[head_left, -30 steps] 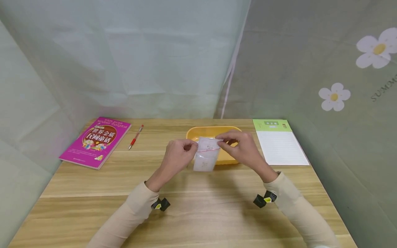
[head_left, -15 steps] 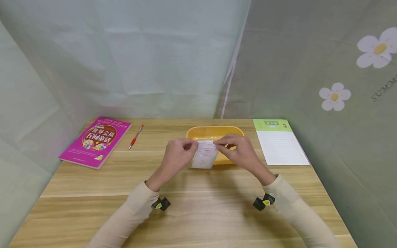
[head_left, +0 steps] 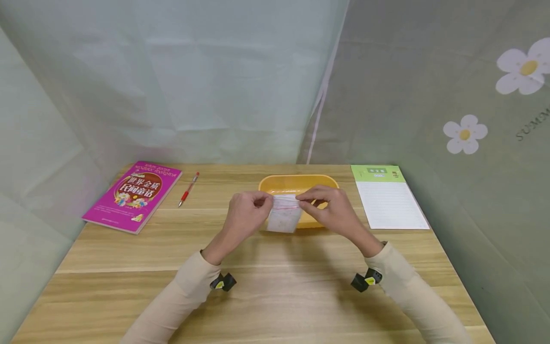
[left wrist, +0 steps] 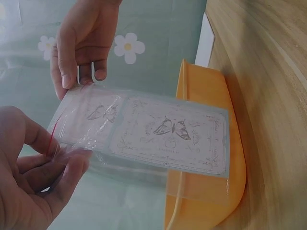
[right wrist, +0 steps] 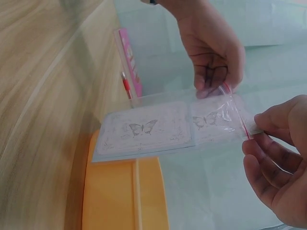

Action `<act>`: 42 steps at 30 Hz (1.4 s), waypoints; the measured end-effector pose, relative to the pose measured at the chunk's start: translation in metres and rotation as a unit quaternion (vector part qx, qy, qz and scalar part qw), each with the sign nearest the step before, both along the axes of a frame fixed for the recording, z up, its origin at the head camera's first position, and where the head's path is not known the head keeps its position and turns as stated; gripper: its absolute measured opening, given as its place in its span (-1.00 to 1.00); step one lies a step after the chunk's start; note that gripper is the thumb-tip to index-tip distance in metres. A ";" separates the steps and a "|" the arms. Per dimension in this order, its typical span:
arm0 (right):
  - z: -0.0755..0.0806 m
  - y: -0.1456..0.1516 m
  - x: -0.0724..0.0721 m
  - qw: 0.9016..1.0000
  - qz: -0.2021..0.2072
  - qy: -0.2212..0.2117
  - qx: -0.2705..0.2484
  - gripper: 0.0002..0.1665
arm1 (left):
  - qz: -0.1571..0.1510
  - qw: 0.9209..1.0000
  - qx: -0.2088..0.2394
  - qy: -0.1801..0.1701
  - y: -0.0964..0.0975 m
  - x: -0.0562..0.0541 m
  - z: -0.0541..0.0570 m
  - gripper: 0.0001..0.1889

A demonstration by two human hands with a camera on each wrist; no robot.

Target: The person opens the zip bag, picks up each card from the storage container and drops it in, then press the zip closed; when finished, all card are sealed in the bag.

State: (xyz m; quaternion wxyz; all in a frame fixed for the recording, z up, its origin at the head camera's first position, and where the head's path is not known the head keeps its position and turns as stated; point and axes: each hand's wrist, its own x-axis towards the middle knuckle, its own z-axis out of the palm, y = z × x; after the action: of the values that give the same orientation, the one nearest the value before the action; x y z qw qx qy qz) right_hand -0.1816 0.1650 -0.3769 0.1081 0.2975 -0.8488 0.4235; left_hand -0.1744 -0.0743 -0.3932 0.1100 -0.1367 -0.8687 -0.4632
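Observation:
A clear zip-lock bag (head_left: 284,220) with a red seal line hangs between my two hands, above the table. Inside it are white cards (left wrist: 201,139) printed with butterflies and fine borders, one reaching up through the red line. My left hand (head_left: 247,215) pinches the bag's upper left corner between thumb and fingers. At the upper right corner, my right hand (head_left: 331,208) pinches the edge the same way. The yellow plastic basket (head_left: 263,182) stands just behind the bag, which overlaps it in the head view; much of its inside is hidden.
A pink book (head_left: 133,196) lies at the left of the wooden table (head_left: 275,296), with a red pen (head_left: 188,190) beside it. On the right is a writing pad (head_left: 391,203) with a green header. Cloth curtains (head_left: 206,95) enclose the back and sides.
The bag's mouth has dropped slightly and its upper part now looks shorter. My right hand has shifted a little left; the left hand has stayed almost still. Both keep their pinch.

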 end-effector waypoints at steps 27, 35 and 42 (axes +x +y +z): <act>0.005 0.005 -0.016 0.999 -0.007 -0.025 0.030 -0.83 | -0.010 1.000 0.010 -0.003 -0.006 0.004 0.001 -0.80; -0.012 0.007 -0.039 0.997 -0.030 -0.052 0.044 -0.81 | -0.013 1.000 0.012 -0.007 -0.008 0.005 0.000 -0.80; -0.033 0.008 -0.058 0.993 -0.039 -0.098 0.047 -0.78 | -0.015 1.000 0.010 -0.009 -0.008 0.005 0.002 -0.80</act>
State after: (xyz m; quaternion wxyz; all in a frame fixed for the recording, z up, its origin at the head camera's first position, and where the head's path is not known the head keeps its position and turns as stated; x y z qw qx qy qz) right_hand -0.2393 0.1732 -0.4102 0.0265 0.2263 -0.8853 0.4055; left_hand -0.1692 -0.0819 -0.3915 0.0966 -0.1441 -0.8627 -0.4750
